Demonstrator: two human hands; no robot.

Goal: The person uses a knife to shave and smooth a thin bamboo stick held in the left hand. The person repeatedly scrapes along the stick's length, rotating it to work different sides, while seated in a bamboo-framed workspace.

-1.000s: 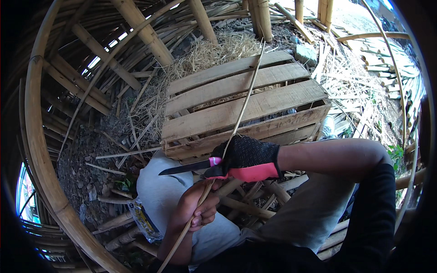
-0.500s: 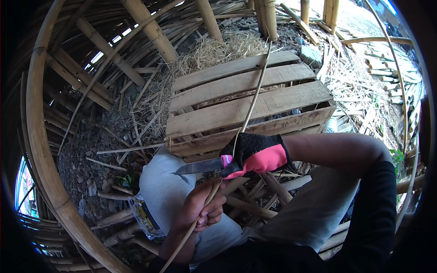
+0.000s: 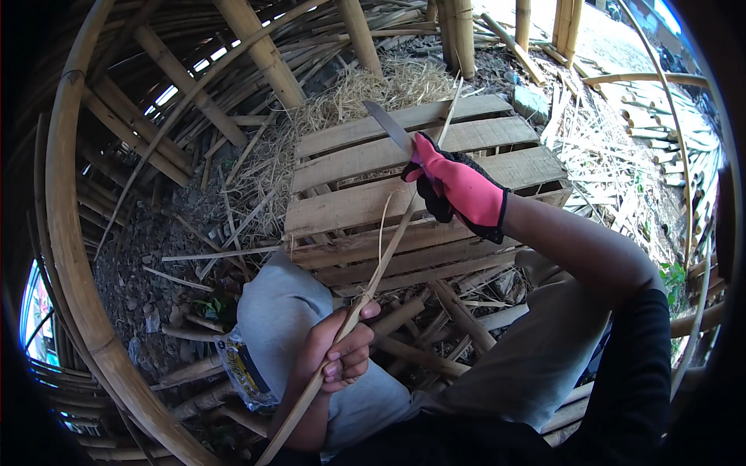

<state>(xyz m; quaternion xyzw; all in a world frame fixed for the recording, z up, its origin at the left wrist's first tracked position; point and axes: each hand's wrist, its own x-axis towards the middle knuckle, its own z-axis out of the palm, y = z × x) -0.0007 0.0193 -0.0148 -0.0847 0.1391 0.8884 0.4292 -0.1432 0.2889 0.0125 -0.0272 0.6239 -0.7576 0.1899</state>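
My bare left hand (image 3: 339, 349) is closed round a long bamboo strip (image 3: 388, 252), which slants from the lower edge up across the crate. A thin curled shaving (image 3: 383, 221) stands off the strip above this hand. In a pink and black glove, my right hand (image 3: 458, 186) grips a knife (image 3: 388, 128), its handle mostly hidden by the fingers. The blade points up and left, over the crate slats. The strip passes behind or under the gloved hand; whether the hand also holds it, I cannot tell.
A slatted wooden crate (image 3: 342, 210) stands in front of my knees. Pale shavings (image 3: 350, 97) lie heaped behind it. Bamboo poles (image 3: 260, 50) rise at the back, and a curved pole (image 3: 74, 233) bounds the left. A plastic packet (image 3: 245, 369) lies beside my left leg.
My right hand has moved up and away along the strip with the knife, and the blade has swung upward. A curled shaving now stands off the strip. My left hand stays nearly in place.
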